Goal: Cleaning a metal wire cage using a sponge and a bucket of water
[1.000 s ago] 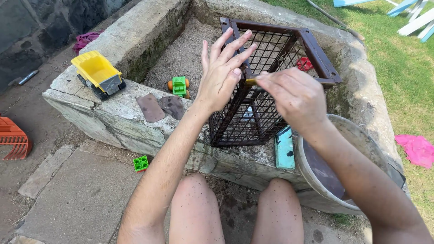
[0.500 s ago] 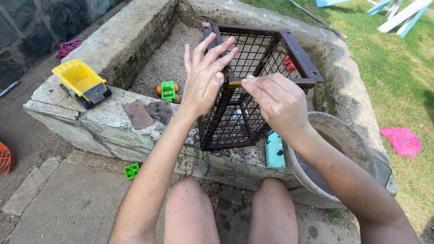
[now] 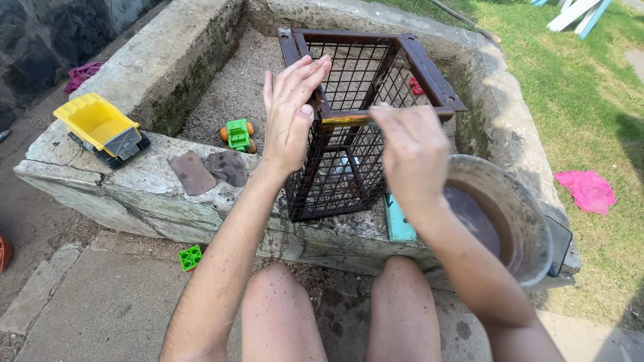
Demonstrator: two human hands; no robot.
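A rusty brown wire cage [image 3: 349,174] stands upright on the concrete ledge in front of my knees, its open top framed by flat metal rails. My left hand [image 3: 292,117] lies flat against the cage's near left top corner, fingers straight and close together. My right hand [image 3: 412,151] is curled over the near top rail, blurred by motion. Whether it pinches something small against the rail is hidden by its fingers.
Two dark sandpaper-like sheets [image 3: 191,173] lie on the ledge left of the cage. A yellow toy dump truck [image 3: 100,127] sits further left, a green toy vehicle [image 3: 237,134] in the sand pit. A round basin [image 3: 530,221] stands at right, a teal block [image 3: 399,221] beside it, a green brick [image 3: 190,257] on the ground.
My left hand's fingers have drawn together and flattened against the cage corner. My right hand has stayed on the near rail, shifting along it with a blur.
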